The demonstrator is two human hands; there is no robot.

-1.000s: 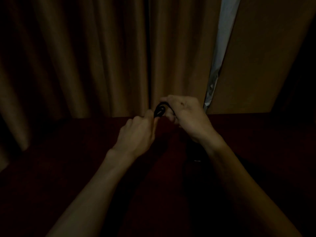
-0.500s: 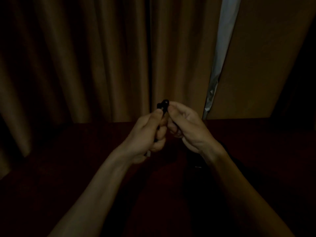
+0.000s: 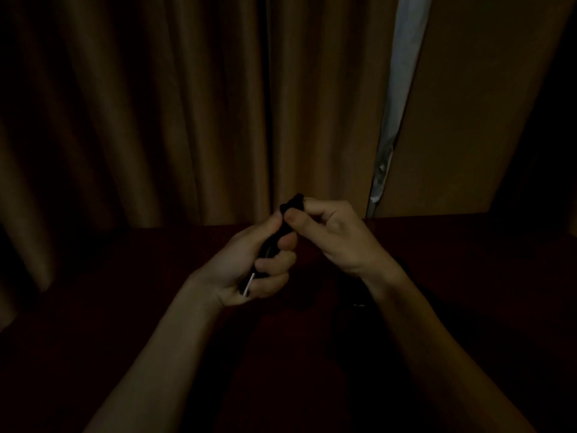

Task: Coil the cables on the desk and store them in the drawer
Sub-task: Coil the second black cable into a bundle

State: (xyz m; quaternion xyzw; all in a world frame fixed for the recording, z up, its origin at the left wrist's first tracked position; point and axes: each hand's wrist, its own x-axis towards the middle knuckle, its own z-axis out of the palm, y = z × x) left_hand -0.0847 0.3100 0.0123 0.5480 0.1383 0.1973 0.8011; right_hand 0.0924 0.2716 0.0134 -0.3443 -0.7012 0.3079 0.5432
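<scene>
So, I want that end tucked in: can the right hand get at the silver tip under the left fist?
Probably yes: the silver tip pokes bare from the left hand, nothing between, but the right hand pinches the cable first.

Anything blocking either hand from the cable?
Nothing. The left hand grips the cable and the right hand pinches its top end, above the desk. No drawer is in view, so that path can't be judged.
</scene>
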